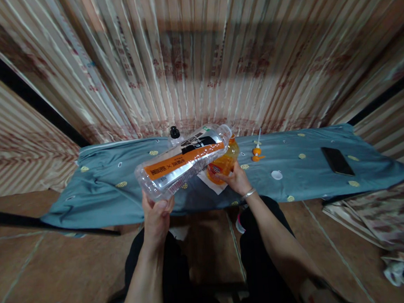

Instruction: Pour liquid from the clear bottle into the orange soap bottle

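Observation:
My left hand point(158, 216) grips the base of a large clear plastic bottle point(185, 160) with an orange, silver and black label. That bottle is tilted, its uncapped neck pointing right and resting at or just above the mouth of an orange bottle point(228, 161). Around the orange bottle's lower side my right hand point(238, 180) is closed. A white paper point(217, 186) lies beneath the orange bottle. Whether liquid passes between the bottles I cannot tell. Right of them an orange pump head point(257, 154) with a clear tube lies on the cloth.
A blue-green patterned cloth point(111, 196) covers the narrow table. Behind the clear bottle stands a bottle with a black cap point(174, 132). A white round lid point(276, 175) and a black phone point(337, 161) lie to the right. A pleated curtain point(197, 86) hangs behind the table.

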`<state>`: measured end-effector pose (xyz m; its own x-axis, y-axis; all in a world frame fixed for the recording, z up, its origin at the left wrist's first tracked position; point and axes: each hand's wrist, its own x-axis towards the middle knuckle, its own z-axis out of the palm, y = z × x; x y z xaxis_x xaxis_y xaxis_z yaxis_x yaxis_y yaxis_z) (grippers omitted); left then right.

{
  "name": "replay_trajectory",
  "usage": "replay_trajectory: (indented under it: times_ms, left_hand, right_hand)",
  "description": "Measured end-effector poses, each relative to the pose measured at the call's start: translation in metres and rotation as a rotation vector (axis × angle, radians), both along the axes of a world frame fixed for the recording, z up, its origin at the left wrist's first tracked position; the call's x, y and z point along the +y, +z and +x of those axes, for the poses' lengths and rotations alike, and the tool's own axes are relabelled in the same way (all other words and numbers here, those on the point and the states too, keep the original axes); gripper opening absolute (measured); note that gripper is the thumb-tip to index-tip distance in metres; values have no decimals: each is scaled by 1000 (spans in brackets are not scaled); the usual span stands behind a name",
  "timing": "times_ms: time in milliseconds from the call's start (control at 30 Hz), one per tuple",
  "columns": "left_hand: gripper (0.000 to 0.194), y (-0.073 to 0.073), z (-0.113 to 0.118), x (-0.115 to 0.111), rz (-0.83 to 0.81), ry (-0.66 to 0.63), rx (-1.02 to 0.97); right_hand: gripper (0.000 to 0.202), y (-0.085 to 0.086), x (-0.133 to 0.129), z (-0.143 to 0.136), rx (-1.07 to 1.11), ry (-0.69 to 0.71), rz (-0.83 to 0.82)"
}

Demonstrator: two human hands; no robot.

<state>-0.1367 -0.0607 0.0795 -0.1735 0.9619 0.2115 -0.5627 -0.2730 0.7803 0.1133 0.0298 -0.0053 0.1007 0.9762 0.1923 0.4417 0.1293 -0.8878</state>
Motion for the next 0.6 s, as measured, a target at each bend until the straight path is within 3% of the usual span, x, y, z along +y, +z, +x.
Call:
replay_trajectory:
  times_ms: [600]
  left_hand:
    - [43, -2, -1, 2, 5, -1, -10]
  right_hand:
    - [75, -4, 2, 2, -22, 11, -3]
